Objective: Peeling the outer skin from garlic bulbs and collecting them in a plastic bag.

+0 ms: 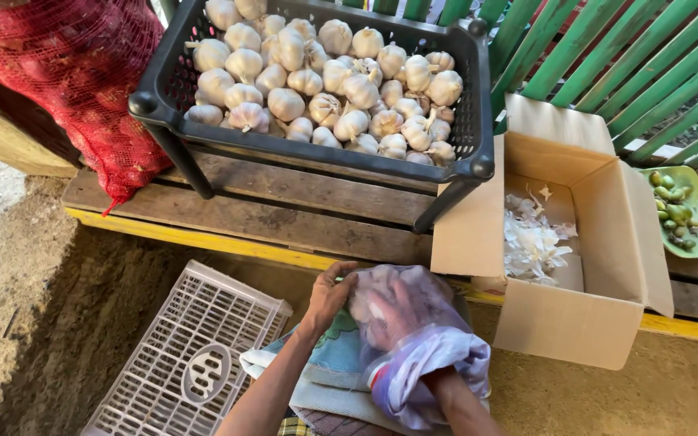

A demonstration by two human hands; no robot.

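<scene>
Our right hand (397,319) sits inside the bag (418,339), grip hidden; our left hand (329,295) pinches its rim, below the garlic crate (163,89).

- A thin, see-through plastic bag (414,339), whitish with a purple tint, sits at about six o'clock in the view, over a folded cloth on the lap. Its mouth is bunched and crumpled at the lower end, around the wrist reaching into it.
- Garlic bulbs (369,311) show dimly through the bag's film, pale and rounded, gathered in its upper part, toward twelve o'clock. Their number cannot be told.
</scene>
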